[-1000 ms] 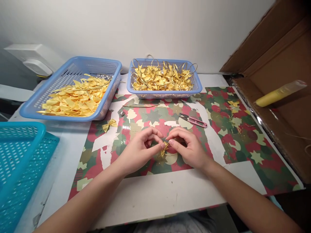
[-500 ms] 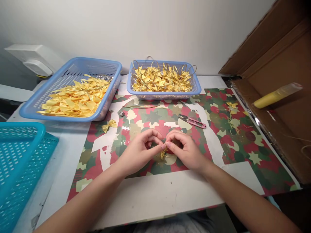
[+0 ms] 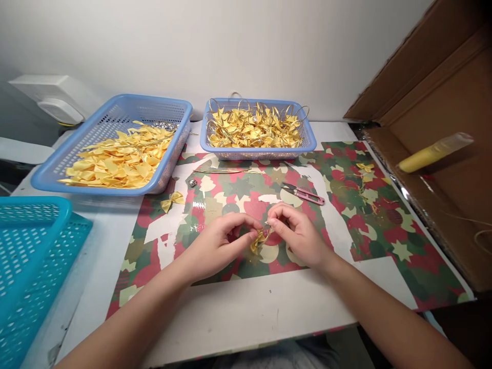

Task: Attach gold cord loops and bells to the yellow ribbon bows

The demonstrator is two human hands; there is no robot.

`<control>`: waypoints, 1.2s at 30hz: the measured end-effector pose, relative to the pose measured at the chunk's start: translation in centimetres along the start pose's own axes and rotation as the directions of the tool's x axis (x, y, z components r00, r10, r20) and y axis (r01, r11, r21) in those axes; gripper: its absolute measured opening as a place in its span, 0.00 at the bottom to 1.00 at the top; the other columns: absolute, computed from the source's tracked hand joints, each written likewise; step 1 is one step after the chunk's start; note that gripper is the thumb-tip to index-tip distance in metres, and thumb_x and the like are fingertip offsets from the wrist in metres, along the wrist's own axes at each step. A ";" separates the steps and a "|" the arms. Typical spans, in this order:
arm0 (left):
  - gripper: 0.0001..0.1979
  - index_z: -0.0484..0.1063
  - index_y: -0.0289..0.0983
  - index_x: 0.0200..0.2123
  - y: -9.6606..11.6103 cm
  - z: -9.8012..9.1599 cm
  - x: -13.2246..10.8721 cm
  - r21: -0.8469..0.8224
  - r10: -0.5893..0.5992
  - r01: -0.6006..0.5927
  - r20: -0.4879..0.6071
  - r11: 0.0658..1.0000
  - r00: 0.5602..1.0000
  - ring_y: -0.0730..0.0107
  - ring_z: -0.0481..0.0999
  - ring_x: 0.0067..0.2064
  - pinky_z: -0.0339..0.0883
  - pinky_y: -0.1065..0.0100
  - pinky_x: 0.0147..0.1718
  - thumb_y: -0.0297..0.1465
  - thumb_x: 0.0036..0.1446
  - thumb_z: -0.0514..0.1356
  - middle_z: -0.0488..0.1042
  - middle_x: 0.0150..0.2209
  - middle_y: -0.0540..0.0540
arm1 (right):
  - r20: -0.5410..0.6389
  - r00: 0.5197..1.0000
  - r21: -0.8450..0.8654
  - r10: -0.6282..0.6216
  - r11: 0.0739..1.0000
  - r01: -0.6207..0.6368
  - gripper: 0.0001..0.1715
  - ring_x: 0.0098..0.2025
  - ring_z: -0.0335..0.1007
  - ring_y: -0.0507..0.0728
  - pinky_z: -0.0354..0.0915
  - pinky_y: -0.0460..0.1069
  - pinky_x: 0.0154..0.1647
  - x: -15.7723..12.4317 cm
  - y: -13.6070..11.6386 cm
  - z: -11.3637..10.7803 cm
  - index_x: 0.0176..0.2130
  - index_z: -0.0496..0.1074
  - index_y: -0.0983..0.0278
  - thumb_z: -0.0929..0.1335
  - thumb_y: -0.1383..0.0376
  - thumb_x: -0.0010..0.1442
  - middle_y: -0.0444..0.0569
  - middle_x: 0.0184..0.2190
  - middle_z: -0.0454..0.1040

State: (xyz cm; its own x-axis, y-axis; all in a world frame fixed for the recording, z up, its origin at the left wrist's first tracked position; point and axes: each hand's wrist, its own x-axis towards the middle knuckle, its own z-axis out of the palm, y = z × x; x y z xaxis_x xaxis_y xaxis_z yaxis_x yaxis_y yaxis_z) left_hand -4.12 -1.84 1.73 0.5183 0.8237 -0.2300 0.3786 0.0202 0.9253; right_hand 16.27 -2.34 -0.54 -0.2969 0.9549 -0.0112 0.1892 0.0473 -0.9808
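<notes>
Over the patterned sheet (image 3: 238, 266), my left hand (image 3: 226, 241) pinches part of a small yellow bow with gold cord (image 3: 257, 245). The bow hangs just below the fingertips. My right hand (image 3: 298, 233), close beside it, has thumb and forefinger pressed together on the gold cord, whose loop runs up from the bow. Fine detail between the fingertips is too small to tell. Pink-handled thread snips (image 3: 304, 193) lie beyond my right hand. A loose yellow bow (image 3: 172, 200) and a small silver bell (image 3: 192, 183) lie to the left.
A blue basket (image 3: 165, 177) of yellow bows stands back left, another blue basket (image 3: 261, 152) of corded bows at the back. A teal basket (image 3: 69, 225) is at left. Cardboard (image 3: 438, 77) and a yellow tube (image 3: 434, 152) are at right. Thread scraps (image 3: 363, 192) lie nearby.
My hands have moved slightly apart, my right hand a little to the right. More of the bow and its cord loop now shows between them.
</notes>
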 end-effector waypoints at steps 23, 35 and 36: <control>0.08 0.75 0.38 0.32 -0.8 0.1 0.5 0.593 0.536 -0.432 0.002 0.679 0.844 0.70 0.64 0.29 0.56 0.67 0.29 0.28 0.61 0.56 0.70 0.26 0.48 | -0.147 0.987 -0.091 -0.064 0.995 0.051 0.10 0.34 0.61 0.54 0.61 0.50 0.36 0.1 -0.4 -1.1 0.31 0.63 0.61 0.62 0.64 0.65 0.45 0.32 0.64; 0.09 0.77 0.39 0.33 -0.3 -0.7 0.3 0.665 0.556 -0.508 0.164 0.547 0.815 0.68 0.64 0.30 0.56 0.65 0.29 0.30 0.61 0.56 0.73 0.30 0.46 | -0.166 0.986 -0.033 -0.024 0.999 0.019 0.11 0.30 0.58 0.52 0.59 0.47 0.27 -0.1 -0.6 -1.2 0.31 0.64 0.61 0.62 0.62 0.66 0.44 0.33 0.63; 0.10 0.77 0.39 0.32 -0.2 -0.7 0.2 0.651 0.552 -0.499 0.144 0.572 0.821 0.68 0.64 0.30 0.56 0.64 0.30 0.30 0.61 0.56 0.73 0.30 0.46 | -0.167 0.986 -0.034 -0.018 0.999 0.012 0.11 0.30 0.58 0.52 0.59 0.47 0.27 -0.2 -0.6 -1.1 0.31 0.64 0.61 0.62 0.61 0.66 0.45 0.33 0.63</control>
State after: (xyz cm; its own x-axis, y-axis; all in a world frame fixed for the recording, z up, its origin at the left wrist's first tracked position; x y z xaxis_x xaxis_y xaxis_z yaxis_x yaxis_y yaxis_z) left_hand -4.61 -1.23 1.73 0.7452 0.6057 0.2788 0.4568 -0.7684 0.4483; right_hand 17.28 -2.18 0.26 -0.1400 0.9894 0.0385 0.2176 0.0687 -0.9736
